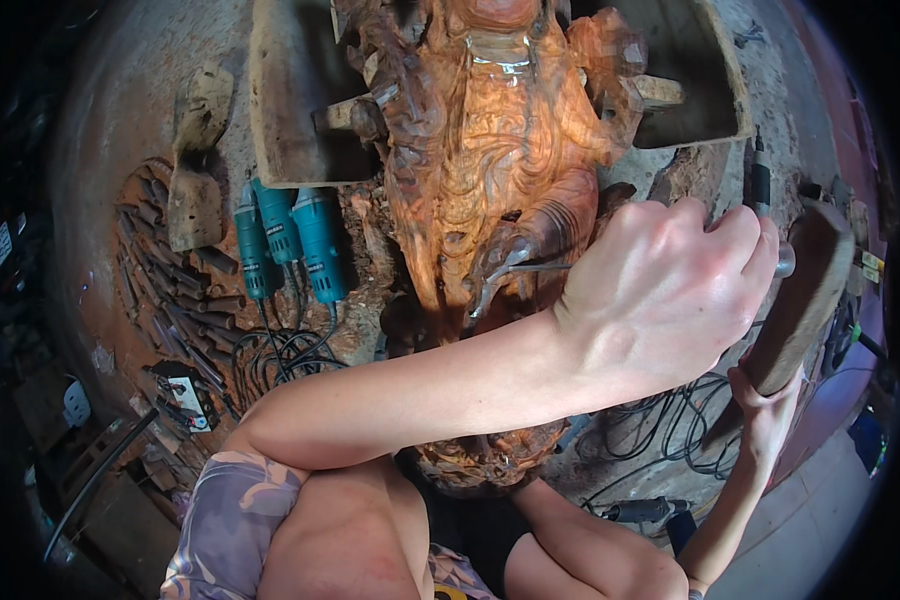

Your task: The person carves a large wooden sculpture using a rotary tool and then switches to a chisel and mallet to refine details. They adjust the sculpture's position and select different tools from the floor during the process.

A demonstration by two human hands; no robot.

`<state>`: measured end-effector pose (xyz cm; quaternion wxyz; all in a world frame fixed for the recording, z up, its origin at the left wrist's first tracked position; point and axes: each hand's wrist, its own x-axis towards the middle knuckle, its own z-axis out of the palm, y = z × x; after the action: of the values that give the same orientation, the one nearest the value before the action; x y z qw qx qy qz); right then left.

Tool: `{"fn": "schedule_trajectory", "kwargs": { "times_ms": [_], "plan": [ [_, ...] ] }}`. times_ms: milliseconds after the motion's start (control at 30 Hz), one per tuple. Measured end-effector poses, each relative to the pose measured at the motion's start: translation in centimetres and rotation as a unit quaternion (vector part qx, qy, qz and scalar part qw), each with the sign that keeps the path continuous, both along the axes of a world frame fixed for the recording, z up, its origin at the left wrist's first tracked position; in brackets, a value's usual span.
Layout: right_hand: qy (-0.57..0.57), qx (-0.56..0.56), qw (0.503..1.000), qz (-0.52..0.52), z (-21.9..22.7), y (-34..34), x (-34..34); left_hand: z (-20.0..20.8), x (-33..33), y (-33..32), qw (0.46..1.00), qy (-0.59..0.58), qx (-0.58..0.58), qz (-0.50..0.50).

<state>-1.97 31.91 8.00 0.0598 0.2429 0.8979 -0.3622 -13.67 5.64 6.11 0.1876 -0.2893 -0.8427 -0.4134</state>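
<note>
A large reddish-brown wood carving (pixel 500 130) of a robed figure lies lengthwise in front of me. My left hand (pixel 670 290) reaches across to the right, closed around a carving chisel (pixel 540 267). Its thin metal shaft points left onto the carving's folds, and the handle's butt end shows past my knuckles. At the right, my right hand (pixel 767 400) grips a wooden mallet (pixel 802 300), a long worn block. The mallet's face stands close beside the chisel's butt; whether they touch I cannot tell.
Three teal rotary power tools (pixel 318 245) with black cables lie left of the carving. Beyond them many chisels (pixel 175 290) are spread out. Wooden supports (pixel 270 90) flank the carving. Tangled cables (pixel 670 430) and a dark tool (pixel 645 510) lie at lower right.
</note>
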Motion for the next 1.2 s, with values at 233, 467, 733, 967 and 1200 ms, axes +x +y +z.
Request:
{"fn": "schedule_trajectory", "kwargs": {
  "times_ms": [233, 467, 733, 967, 1200],
  "plan": [
    [-0.012, -0.084, 0.995, -0.048, -0.4, -0.1, 1.0, -0.4, 0.1, -0.1, 1.0, -0.007, -0.012, -0.001],
    [0.032, -0.006, 0.999, 0.022, 0.0, 0.0, 1.0, 2.9, 2.4, 0.3, 0.99, -0.089, -0.003, -0.109],
    [0.044, -0.071, 0.996, -0.034, 0.3, 0.5, 0.8, 0.9, -0.3, 0.2, 0.997, -0.06, 0.049, -0.026],
    [0.019, 0.012, 1.0, -0.01, 2.4, 0.2, -1.0, 1.0, -0.5, -0.1, 0.998, -0.022, 0.05, 0.01],
    [0.044, 0.034, 0.998, 0.002, 2.3, 0.3, -0.4, 0.6, -0.1, -0.8, 0.998, -0.018, 0.06, -0.023]
  ]
}}
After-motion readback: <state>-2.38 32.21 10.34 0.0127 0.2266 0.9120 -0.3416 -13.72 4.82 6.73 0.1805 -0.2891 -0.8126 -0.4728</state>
